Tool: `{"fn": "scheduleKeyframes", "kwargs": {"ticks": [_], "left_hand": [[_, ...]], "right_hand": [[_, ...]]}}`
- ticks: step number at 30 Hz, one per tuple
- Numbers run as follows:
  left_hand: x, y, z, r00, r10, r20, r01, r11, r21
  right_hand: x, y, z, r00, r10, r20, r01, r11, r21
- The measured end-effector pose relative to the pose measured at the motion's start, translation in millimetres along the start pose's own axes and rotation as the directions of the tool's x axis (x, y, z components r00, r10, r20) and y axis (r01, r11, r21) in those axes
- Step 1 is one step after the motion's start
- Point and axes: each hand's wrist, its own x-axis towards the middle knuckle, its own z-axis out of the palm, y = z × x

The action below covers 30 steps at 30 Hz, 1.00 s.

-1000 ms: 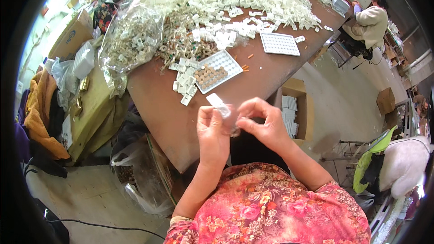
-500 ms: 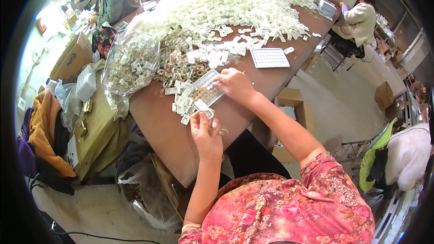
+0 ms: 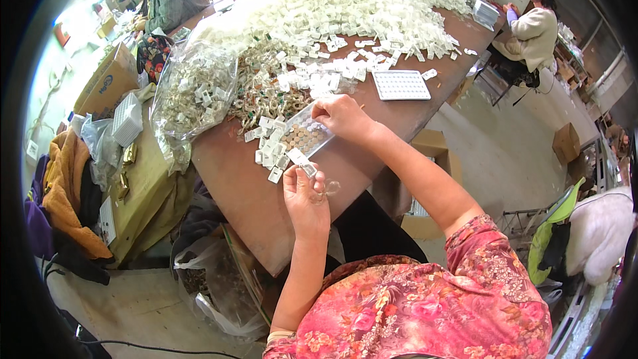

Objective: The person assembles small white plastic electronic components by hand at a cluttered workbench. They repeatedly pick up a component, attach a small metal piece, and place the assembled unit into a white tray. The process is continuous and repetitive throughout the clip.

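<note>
My left hand [image 3: 306, 196] pinches a small white plastic case [image 3: 301, 159] between thumb and fingers, and a thin clear loop [image 3: 331, 187] hangs beside the fingers. Just beyond it, a shallow pale tray [image 3: 323, 143] lies on the table, holding rows of small round tan and silvery discs [image 3: 302, 135]. My right hand [image 3: 344, 119] is over the tray's far end with its fingertips pressed together; whatever is in them is hidden. Left of the tray, touching it, lies a loose cluster of white plastic cases [image 3: 268, 149].
A huge heap of white cases [image 3: 372, 3] covers the table's far part. Left of me stand a clear bag of parts [image 3: 196, 83] and a pile of brownish wired parts [image 3: 262, 86]. A second white tray [image 3: 401, 85] lies right. Two people [image 3: 174, 0] [image 3: 531, 30] sit beyond.
My right hand has shifted slightly toward the tray's far end. My left hand holds the white case almost unmoved. The whole view has moved a little.
</note>
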Motion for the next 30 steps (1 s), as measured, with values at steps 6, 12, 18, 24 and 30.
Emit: {"fn": "scheduleKeyframes", "kwargs": {"ticks": [6,12,18,24,30], "left_hand": [[0,2,-1,1.0,-0.027,0.011,0.027,0.999,-0.021],[1,2,-3,0.998,-0.055,0.004,0.055,0.996,-0.065],[2,1,-3,0.999,-0.05,0.012,0.05,0.996,-0.068],[0,1,-3,0.999,-0.038,0.009,0.038,0.998,-0.042],[0,0,-1,0.999,-0.02,0.036,0.021,0.999,-0.042]], "right_hand": [[9,0,-1,0.974,-0.161,0.161,0.181,0.977,-0.115],[15,-10,-7,0.953,-0.021,0.301,0.097,0.966,-0.238],[18,-22,-15,0.939,0.032,0.342,0.068,0.959,-0.276],[4,-40,-20,0.987,-0.01,0.161,0.042,0.98,-0.195],[-44,-83,-46,0.986,-0.122,0.115,0.106,0.985,0.138]]}}
